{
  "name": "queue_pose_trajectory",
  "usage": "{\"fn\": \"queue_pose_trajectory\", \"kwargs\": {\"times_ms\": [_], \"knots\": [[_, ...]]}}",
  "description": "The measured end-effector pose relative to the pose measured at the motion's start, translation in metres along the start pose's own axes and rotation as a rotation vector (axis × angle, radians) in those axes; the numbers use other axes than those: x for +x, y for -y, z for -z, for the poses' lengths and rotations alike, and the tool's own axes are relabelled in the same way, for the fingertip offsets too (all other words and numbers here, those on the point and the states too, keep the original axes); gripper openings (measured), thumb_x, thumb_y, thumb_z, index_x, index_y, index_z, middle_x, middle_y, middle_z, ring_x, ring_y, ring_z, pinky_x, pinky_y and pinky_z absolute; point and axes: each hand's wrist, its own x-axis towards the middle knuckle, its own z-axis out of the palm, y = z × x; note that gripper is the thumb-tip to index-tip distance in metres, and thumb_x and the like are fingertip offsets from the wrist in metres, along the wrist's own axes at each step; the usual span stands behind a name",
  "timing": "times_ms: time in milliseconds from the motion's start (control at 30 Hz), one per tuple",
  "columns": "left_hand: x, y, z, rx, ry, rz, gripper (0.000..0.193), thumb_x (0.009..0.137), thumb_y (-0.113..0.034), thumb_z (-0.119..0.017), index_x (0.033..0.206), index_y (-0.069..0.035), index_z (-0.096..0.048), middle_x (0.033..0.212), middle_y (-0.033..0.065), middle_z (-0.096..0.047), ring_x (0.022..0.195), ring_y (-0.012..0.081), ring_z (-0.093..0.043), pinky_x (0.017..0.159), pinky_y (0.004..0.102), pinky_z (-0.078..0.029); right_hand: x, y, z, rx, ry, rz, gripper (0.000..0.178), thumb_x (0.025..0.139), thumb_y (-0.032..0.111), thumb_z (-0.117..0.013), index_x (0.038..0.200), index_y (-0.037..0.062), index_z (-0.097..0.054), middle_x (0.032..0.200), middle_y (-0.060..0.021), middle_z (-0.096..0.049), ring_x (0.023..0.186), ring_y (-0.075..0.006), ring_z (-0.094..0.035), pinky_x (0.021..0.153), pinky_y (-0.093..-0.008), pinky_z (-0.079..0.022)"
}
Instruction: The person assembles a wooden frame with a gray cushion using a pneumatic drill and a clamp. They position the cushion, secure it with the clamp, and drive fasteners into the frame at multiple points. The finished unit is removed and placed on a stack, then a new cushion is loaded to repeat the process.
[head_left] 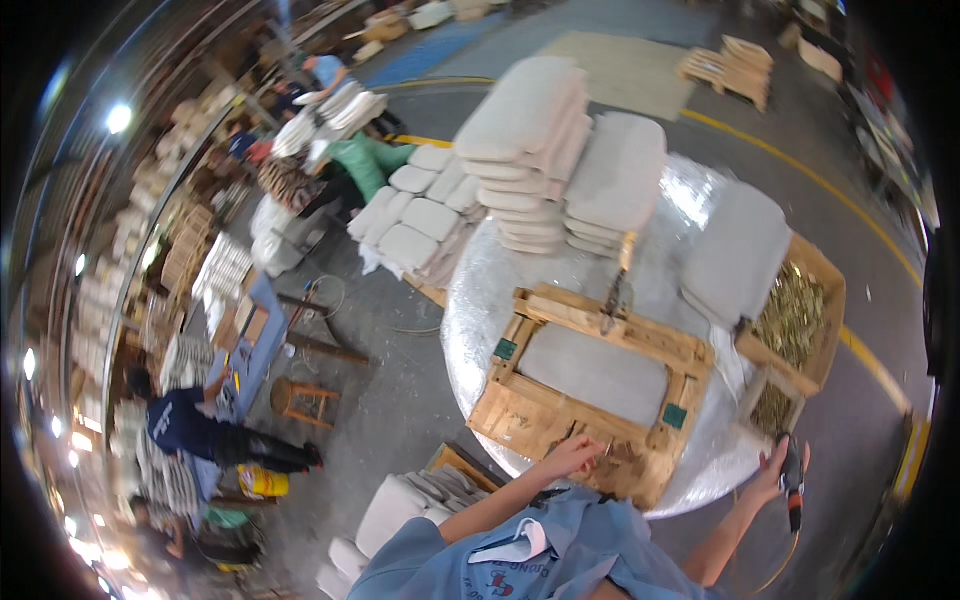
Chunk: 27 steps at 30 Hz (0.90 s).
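Note:
My right hand (767, 477) is wrapped round a black and orange power screwdriver (794, 490), with a thin orange hose or cord trailing below it. My left hand (573, 457) is over the near edge of a wooden jig (530, 415), its fingers bent together; anything small between them cannot be made out. Inside the jig's frame lies a grey padded panel (595, 370). A dark toggle clamp (616, 295) stands on the far rail, and green pads mark two corners. Close to the right hand is a small box of screws or similar small hardware (770, 408).
The jig rests on a round table wrapped in shiny plastic (468, 300). Stacked grey panels (525, 110) rise at its far side; another panel (735, 255) lies right, beside a carton of brass-coloured metal parts (790, 318). More panels (400, 510) are at my left. Co-workers (190, 425) work farther left.

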Motion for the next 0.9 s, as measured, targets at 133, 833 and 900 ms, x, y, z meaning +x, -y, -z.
{"fn": "queue_pose_trajectory", "kwargs": {"times_ms": [133, 833, 900], "knots": [[0.019, 0.022, -0.003, -0.110, -0.037, -0.095, 0.040, 0.106, -0.050, -0.068, 0.117, -0.011, -0.067, 0.091, 0.0012, -0.069, 0.078, 0.0095, -0.063, 0.067, 0.0264, -0.051, 0.027, -0.022, -0.013, 0.064, -0.045, -0.066, 0.067, 0.097, 0.027, -0.084, 0.155, 0.0186, -0.052, 0.138, -0.0137, -0.068, 0.115, -0.0313, -0.071, 0.086, -0.0404, -0.059], [0.032, 0.017, -0.012, -0.506, -0.066, -0.040, 0.049, 0.112, -0.049, -0.056, 0.127, -0.004, -0.069, 0.107, 0.0127, -0.078, 0.080, 0.0204, -0.076, 0.073, 0.0338, -0.063, -0.098, 0.070, -0.007, 0.232, 0.285, 0.004, 0.062, 0.098, 0.012, -0.076, 0.153, 0.0148, -0.049, 0.141, -0.0104, -0.063, 0.119, -0.0253, -0.069, 0.068, -0.0347, -0.068], [0.038, -0.010, -0.027, -0.517, -0.032, -0.074, 0.053, 0.112, -0.053, -0.055, 0.127, -0.004, -0.070, 0.110, 0.0138, -0.078, 0.081, 0.0215, -0.076, 0.074, 0.0346, -0.063, -0.122, 0.076, 0.007, 0.323, 0.425, -0.103, 0.068, 0.096, 0.013, -0.077, 0.156, 0.0174, -0.044, 0.140, -0.0116, -0.064, 0.121, -0.0258, -0.069, 0.067, -0.0353, -0.068]]}}
